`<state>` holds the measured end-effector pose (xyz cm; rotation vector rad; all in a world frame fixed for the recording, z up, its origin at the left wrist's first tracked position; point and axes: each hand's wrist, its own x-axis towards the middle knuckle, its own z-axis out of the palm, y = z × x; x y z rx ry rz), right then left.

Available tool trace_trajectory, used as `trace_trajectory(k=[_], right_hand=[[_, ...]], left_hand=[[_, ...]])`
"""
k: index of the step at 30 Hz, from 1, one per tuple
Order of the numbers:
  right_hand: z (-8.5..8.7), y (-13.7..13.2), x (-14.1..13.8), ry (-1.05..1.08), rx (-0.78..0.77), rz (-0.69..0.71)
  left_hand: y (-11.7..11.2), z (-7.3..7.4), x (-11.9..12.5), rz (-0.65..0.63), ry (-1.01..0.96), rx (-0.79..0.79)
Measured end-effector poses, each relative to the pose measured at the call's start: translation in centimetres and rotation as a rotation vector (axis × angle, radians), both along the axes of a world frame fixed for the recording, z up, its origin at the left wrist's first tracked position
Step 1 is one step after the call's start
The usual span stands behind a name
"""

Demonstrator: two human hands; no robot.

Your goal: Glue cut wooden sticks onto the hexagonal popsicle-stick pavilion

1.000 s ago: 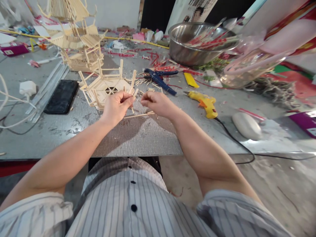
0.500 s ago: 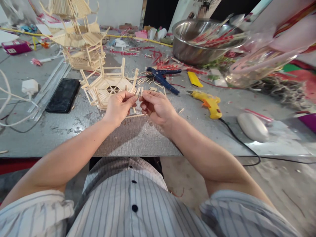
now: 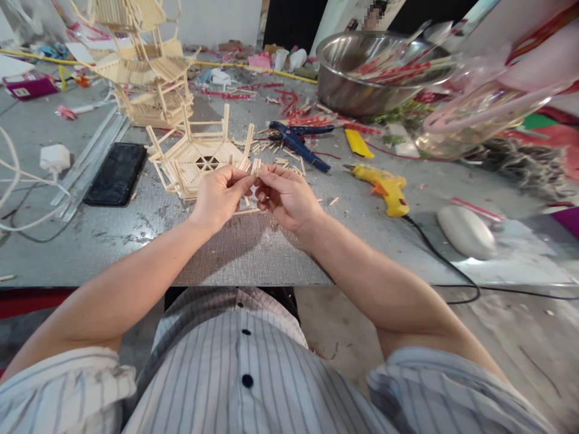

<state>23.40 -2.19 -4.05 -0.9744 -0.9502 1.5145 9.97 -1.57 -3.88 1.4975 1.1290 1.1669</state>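
Thumb and fingertips of my left hand [image 3: 220, 194] are closed in a pinch on short wooden sticks [image 3: 256, 166]. My right hand [image 3: 289, 194] meets it from the other side, its fingertips also closed on the sticks. How many sticks each hand holds is hard to see. Just behind and left of the hands stands a six-sided wooden stick frame [image 3: 181, 158] with upright posts and a spoked opening in its floor; my left hand partly covers its near right side. A finished-looking tiered pagoda model [image 3: 145, 72] of the same sticks rises behind the frame.
Dark blue cutting pliers [image 3: 298, 144] lie beyond my right hand among stick offcuts. A yellow hot glue gun [image 3: 382, 187] rests to the right, its cord trailing off the table edge. A phone [image 3: 115, 175] lies left. A metal basin [image 3: 357, 78] stands at the back.
My two hands have come slightly closer together, bringing the short sticks between the fingertips against each other. The frame and the tools have stayed in place.
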Motion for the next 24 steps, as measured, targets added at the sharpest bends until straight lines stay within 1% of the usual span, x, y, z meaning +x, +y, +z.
trace_trajectory(k=[7, 13, 20, 24], right_hand=[[0.04, 0.0, 0.0, -0.022, 0.008, -0.005], [-0.12, 0.1, 0.12, -0.014, 0.027, -0.003], [-0.31, 0.16, 0.19, -0.006, 0.03, 0.005], [-0.3, 0.15, 0.21, -0.007, 0.029, 0.011]], left_hand=[[-0.14, 0.16, -0.18, -0.005, 0.088, 0.073], [0.02, -0.03, -0.49, -0.023, 0.176, 0.207], [-0.05, -0.11, -0.83, -0.02, 0.304, 0.332], [-0.03, -0.21, -0.94, -0.021, 0.346, 0.383]])
